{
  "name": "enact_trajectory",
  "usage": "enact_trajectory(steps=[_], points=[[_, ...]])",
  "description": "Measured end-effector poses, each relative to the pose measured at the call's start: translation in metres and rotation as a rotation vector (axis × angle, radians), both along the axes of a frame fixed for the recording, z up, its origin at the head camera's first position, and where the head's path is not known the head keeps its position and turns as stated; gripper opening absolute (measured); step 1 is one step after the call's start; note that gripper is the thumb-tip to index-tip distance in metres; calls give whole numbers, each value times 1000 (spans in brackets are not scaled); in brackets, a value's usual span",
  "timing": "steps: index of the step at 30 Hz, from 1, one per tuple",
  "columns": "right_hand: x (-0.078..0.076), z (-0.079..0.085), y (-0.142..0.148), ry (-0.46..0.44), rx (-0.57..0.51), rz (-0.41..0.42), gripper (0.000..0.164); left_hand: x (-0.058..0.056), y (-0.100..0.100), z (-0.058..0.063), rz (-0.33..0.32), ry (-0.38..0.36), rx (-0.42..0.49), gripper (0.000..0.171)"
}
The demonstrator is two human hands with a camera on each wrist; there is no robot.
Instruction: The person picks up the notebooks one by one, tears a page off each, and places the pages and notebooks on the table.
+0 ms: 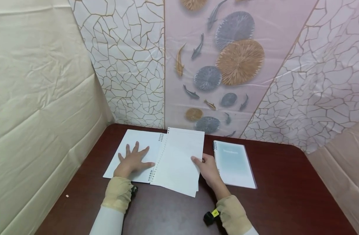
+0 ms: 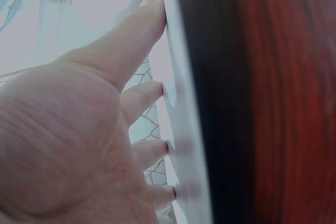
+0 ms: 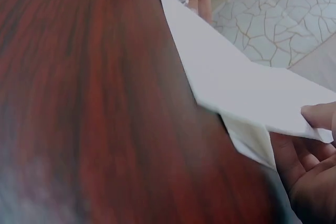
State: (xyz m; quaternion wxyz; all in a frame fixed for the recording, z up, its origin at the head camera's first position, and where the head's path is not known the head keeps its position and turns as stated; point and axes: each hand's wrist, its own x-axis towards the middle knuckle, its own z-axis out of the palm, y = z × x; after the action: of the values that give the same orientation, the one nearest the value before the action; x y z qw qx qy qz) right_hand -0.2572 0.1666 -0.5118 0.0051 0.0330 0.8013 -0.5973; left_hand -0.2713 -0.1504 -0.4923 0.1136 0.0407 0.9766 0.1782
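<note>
A ring-bound notebook (image 1: 145, 137) lies spread on the table, white pages up. My left hand (image 1: 133, 162) rests on its left page with fingers and thumb splayed; the left wrist view shows the straight fingertips on the page edge-on. On the right side, white punched sheets (image 1: 179, 153) have a row of holes along their left edge beside the rings (image 1: 151, 173). My right hand (image 1: 209, 168) pinches the sheets' right edge, thumb on top and fingers beneath. In the right wrist view, the gripped paper (image 3: 236, 87) is bent up, with another corner hanging below it.
Right of my right hand lies a second ring-bound notebook (image 1: 233, 163) with a pale blue panel on its cover. The dark red wooden table (image 1: 285, 189) meets patterned wall sheeting (image 1: 132, 65) at the back. A small white scrap (image 1: 67, 195) is at the left.
</note>
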Motion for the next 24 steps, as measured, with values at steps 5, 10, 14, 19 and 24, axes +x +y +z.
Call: enact_trajectory(steps=[5, 10, 14, 19, 24], points=[[-1, -6, 3, -13, -9, 4, 23, 1, 1, 1, 4, 6, 8, 87], [-1, -6, 2, -15, -21, 17, 22, 0, 0, 2, 17, 10, -4, 87], [-2, -6, 3, -26, -33, 33, 22, -1, 0, 0, 21, 6, -7, 88], [-1, -6, 6, -44, -64, 69, 24, -3, -1, -1, 20, 1, -12, 88], [0, -6, 9, -51, -98, 94, 24, -2, 0, -1, 17, -1, -7, 88]])
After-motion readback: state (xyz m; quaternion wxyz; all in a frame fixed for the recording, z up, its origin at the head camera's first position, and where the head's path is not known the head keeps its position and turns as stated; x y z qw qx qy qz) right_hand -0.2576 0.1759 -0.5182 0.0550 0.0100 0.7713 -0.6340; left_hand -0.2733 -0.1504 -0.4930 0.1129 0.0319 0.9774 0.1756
